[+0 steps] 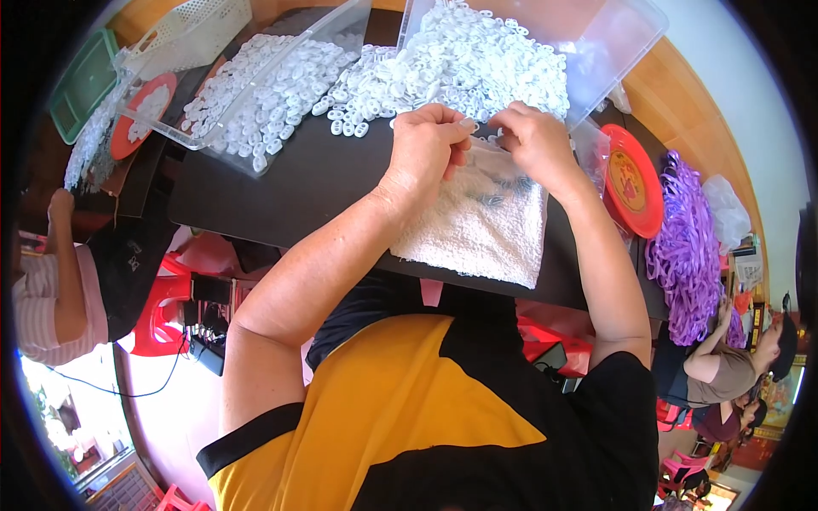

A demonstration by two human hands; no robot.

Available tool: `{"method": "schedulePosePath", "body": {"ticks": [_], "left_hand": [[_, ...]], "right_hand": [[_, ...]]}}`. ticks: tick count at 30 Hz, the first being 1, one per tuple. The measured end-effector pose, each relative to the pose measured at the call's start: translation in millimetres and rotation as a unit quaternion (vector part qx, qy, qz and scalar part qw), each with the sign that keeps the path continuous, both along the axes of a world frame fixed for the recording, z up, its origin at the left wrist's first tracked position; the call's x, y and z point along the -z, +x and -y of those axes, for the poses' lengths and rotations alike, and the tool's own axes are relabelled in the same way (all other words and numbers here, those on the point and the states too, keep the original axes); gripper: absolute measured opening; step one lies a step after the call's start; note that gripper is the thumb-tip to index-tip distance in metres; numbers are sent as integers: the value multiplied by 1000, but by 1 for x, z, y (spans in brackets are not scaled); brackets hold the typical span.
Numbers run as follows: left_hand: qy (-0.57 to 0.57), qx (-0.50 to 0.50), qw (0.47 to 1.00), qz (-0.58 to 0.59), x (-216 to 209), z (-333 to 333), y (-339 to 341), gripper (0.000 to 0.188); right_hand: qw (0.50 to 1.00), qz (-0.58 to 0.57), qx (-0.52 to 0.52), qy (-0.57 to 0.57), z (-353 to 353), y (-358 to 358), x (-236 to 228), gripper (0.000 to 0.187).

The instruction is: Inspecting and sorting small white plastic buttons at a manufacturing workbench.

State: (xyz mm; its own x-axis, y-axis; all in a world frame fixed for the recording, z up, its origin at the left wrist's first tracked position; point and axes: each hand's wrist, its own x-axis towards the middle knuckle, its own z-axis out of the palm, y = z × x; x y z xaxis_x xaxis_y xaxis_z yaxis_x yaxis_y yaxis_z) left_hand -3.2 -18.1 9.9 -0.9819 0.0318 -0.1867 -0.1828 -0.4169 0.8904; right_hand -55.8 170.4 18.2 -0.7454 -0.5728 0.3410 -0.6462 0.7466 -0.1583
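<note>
Above a white terry cloth at the table's near edge, both of my hands are raised close together. My left hand is closed, thumb pressed against the curled fingers; whatever is in the pinch is too small to make out. Just to its right, my right hand has its fingertips drawn together, and their contents are hidden. A few small dark bits lie on the cloth. Right beyond my hands spreads a heap of small white oval plastic pieces with holes, spilling from a clear plastic bin onto the dark table.
Another clear bin with white pieces lies left. A red plate and purple ribbons are at right. A green tray, white basket and orange plate stand far left. Other people work at both sides.
</note>
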Motion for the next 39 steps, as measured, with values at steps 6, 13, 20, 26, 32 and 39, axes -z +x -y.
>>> {"method": "schedulePosePath", "body": {"ticks": [6, 13, 20, 26, 32, 39], "left_hand": [[1, 2, 1000, 0, 0, 0, 0, 8], [4, 3, 1000, 2, -1, 0, 0, 8], [-10, 12, 1000, -5, -3, 0, 3, 7], [-12, 26, 999, -17, -3, -1, 3, 8], [15, 0, 1000, -1, -5, 0, 3, 8], [12, -28, 999, -9, -3, 0, 0, 8]], "right_hand": [[999, 5, -12, 30, -1, -4, 8, 12], [996, 30, 43, -67, -6, -5, 12, 9], [835, 344, 64, -424, -8, 12, -17, 7], [827, 372, 31, -421, -6, 30, -18, 17], [935, 226, 6, -274, 13, 36, 7, 10], [988, -46, -53, -136, 9, 46, 3, 10]]}}
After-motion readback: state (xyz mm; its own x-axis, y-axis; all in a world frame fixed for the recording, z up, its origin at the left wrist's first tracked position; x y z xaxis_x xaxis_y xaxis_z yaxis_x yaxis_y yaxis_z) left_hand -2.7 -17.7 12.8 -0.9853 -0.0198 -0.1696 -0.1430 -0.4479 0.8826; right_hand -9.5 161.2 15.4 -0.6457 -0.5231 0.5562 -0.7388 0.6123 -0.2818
